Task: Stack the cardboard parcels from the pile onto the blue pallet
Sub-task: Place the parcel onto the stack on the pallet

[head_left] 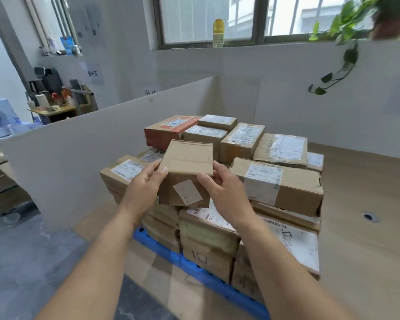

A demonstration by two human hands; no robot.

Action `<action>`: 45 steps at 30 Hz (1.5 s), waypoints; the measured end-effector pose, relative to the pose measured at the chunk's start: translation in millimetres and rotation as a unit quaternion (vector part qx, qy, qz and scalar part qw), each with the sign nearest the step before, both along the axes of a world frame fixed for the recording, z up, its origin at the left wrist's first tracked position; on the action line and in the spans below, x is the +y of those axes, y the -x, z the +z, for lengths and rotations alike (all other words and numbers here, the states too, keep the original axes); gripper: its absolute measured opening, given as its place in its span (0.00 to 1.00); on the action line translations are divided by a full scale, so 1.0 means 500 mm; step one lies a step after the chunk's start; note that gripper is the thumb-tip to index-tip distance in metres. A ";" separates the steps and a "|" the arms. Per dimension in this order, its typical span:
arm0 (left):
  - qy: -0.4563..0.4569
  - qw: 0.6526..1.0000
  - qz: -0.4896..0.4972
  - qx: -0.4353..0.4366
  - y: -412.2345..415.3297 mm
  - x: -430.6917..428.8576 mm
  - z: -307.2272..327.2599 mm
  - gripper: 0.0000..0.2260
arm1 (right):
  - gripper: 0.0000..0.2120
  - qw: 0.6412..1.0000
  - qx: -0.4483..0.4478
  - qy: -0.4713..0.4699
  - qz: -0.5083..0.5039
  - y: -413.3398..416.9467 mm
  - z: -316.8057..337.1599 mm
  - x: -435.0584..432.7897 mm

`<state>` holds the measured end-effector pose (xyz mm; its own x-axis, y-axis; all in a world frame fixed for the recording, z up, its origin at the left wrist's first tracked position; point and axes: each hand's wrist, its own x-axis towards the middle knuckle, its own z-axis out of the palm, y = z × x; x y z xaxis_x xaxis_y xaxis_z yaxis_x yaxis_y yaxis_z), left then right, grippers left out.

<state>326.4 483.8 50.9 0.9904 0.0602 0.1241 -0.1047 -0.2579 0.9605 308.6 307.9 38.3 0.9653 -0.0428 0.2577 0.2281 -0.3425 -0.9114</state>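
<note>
Parcels crowd the blue pallet [162, 248], several layers high. At the stack's left edge sits a labelled box [125, 169]. Just right of it the left hand [143, 188] grips one side of a small plain parcel [187, 165], and the right hand [224, 192] clamps the opposite side, holding it above the stack's near middle. Further right lies a long taped box [286, 181]. Best, I judge, to lower the parcel flat between those two boxes — level, edges not overhanging.

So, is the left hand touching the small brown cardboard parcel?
Touching. The head view shows the left hand gripping the small brown cardboard parcel by its corner.
</note>
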 end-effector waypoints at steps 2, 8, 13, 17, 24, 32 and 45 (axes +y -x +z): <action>-0.006 0.999 -0.035 0.012 -0.036 0.028 0.003 0.11 | 0.20 0.999 0.008 0.003 -0.036 -0.009 0.004 0.029; 0.007 0.991 -0.130 0.034 -0.133 0.109 0.019 0.12 | 0.15 0.990 -0.003 0.041 -0.132 -0.017 0.025 0.127; 0.019 0.988 -0.151 0.024 -0.198 0.136 0.015 0.18 | 0.14 0.986 0.016 0.055 -0.156 -0.023 0.017 0.182; 0.001 0.987 -0.154 0.041 -0.228 0.143 0.005 0.26 | 0.21 0.975 0.051 0.119 -0.180 -0.028 0.016 0.176; -0.162 0.982 -0.073 -0.064 -0.179 0.144 0.003 0.38 | 0.30 0.956 0.062 0.202 -0.203 -0.093 0.070 0.091; -0.238 0.970 -0.037 -0.038 -0.119 0.110 -0.028 0.47 | 0.27 0.947 0.100 0.277 -0.132 -0.160 0.071 0.054; -0.116 0.991 -0.026 -0.067 -0.178 0.088 -0.023 0.23 | 0.20 0.945 0.056 0.273 -0.170 -0.166 0.064 0.052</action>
<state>415.3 527.6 39.2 0.9654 -0.0366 0.2583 -0.2455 -0.4617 0.8524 391.8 333.7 70.4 0.9420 -0.2460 0.2285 -0.0671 -0.8048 -0.5897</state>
